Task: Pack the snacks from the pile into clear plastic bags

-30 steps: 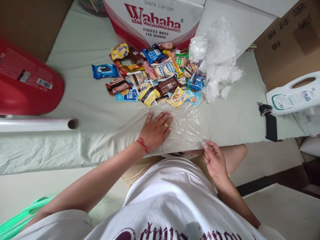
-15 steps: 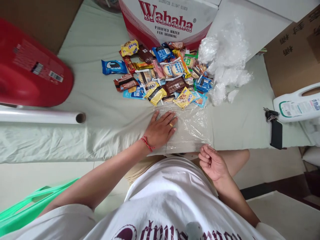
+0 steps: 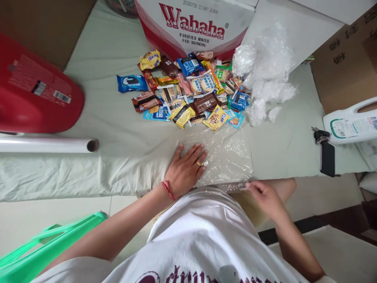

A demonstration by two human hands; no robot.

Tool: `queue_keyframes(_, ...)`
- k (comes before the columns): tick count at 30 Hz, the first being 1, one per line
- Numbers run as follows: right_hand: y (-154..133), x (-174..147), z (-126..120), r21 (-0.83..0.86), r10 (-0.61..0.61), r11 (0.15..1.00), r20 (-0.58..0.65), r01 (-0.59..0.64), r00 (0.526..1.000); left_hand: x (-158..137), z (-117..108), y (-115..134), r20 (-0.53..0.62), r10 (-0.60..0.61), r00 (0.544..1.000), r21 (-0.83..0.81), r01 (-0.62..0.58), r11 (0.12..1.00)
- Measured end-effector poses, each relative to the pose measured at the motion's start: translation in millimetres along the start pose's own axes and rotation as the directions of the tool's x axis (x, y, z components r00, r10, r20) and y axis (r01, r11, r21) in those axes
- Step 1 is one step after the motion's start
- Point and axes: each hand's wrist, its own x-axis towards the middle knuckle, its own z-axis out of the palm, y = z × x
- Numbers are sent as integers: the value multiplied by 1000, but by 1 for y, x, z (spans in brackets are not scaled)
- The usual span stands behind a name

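Observation:
A sheet of clear plastic film (image 3: 228, 157) lies over the pale green cloth in front of me, its near edge hanging past the table's front. Flat on its left part rests my left hand (image 3: 186, 167), fingers spread, with a ring and a red cord at the wrist. My right hand (image 3: 265, 196) pinches the film's near right corner just off the table edge. Beyond the film sits a heap of wrapped snacks, among them a yellow cookie packet (image 3: 217, 118), a brown packet (image 3: 205, 103) and a blue packet (image 3: 132, 83).
A Wahaha water carton (image 3: 196, 29) stands behind the snacks, with crumpled clear plastic (image 3: 265, 70) to its right. On the left are a red container (image 3: 38, 86) and a white roll (image 3: 47, 144). A white bottle (image 3: 350, 124), keys (image 3: 321, 135) and a black case (image 3: 328, 158) lie right.
My right hand has moved right and toward me, drawing the film's corner past the table edge. My left hand has slid slightly toward me, still flat on the film.

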Motion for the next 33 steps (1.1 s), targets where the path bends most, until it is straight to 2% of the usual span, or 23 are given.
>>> queue_keyframes(1, -10, 2, -5, -65, -90, 995, -138, 82, 986, -2, 0, 2, 5, -3, 1000, 5, 3, 1000)
queue_keyframes(2, -22, 5, -5, -124, -195, 978, -226, 170, 954, -2, 0, 5, 10, -4, 1000, 8, 4, 1000)
queue_keyframes(3, -36, 11, 0, -185, -316, 943, -246, 275, 916, -2, 1, 7, 12, -4, 1000, 9, 4, 1000)
queue_keyframes(4, -49, 19, 10, -243, -447, 885, -200, 397, 872, -1, 1, 9, 11, -3, 1000, 12, 3, 1000)
queue_keyframes(6, -71, 40, 37, -333, -664, 700, 22, 631, 748, 0, 2, 11, -1, 9, 1000, 15, -9, 1000)
queue_keyframes(7, -77, 53, 52, -382, -711, 613, 116, 691, 694, 0, 1, 11, -12, 21, 1000, 13, -21, 1000)
queue_keyframes(8, -80, 66, 66, -435, -730, 545, 174, 716, 661, -1, 1, 10, -26, 37, 999, 8, -37, 999)
queue_keyframes(10, -76, 89, 87, -550, -722, 489, 181, 677, 668, -6, -3, 6, -95, 57, 994, -19, -59, 998)
queue_keyframes(12, -65, 104, 95, -628, -709, 475, 141, 616, 690, -13, -9, -1, -244, -11, 970, -53, -2, 999)
queue_keyframes(14, -56, 110, 95, -662, -714, 451, 135, 599, 687, -16, -17, -12, -403, -205, 892, -86, 186, 979)
queue_keyframes(15, -54, 111, 94, -669, -719, 438, 141, 601, 680, -15, -22, -17, -426, -313, 849, -102, 299, 949)
queue_keyframes(17, -53, 108, 92, -673, -727, 425, 145, 606, 671, -5, -30, -27, -346, -484, 804, -83, 488, 869)
queue_keyframes(19, -54, 106, 91, -672, -730, 425, 143, 607, 669, 14, -36, -33, -197, -561, 804, -9, 571, 821)
queue_keyframes(21, -55, 105, 91, -668, -732, 422, 147, 613, 665, 37, -39, -34, -105, -587, 803, 36, 593, 805)
queue_keyframes(23, -55, 105, 92, -666, -737, 415, 153, 620, 658, 59, -38, -33, -52, -590, 805, 4, 591, 806)
queue_keyframes(26, -52, 105, 91, -665, -745, 407, 155, 626, 649, 81, -33, -32, -16, -595, 804, -209, 579, 788)
queue_keyframes(28, -50, 105, 90, -664, -748, 403, 158, 631, 644, 87, -29, -34, -11, -617, 787, -470, 541, 698)
queue_keyframes(29, -50, 105, 90, -662, -749, 401, 161, 633, 643, 89, -28, -36, 2, -637, 771, -621, 500, 604)
queue_keyframes(31, -50, 105, 89, -660, -748, 402, 164, 635, 644, 91, -27, -42, 47, -681, 731, -868, 367, 334)
queue_keyframes(33, -51, 104, 89, -657, -747, 405, 163, 636, 644, 90, -30, -54, 67, -742, 668, -973, 208, 100)
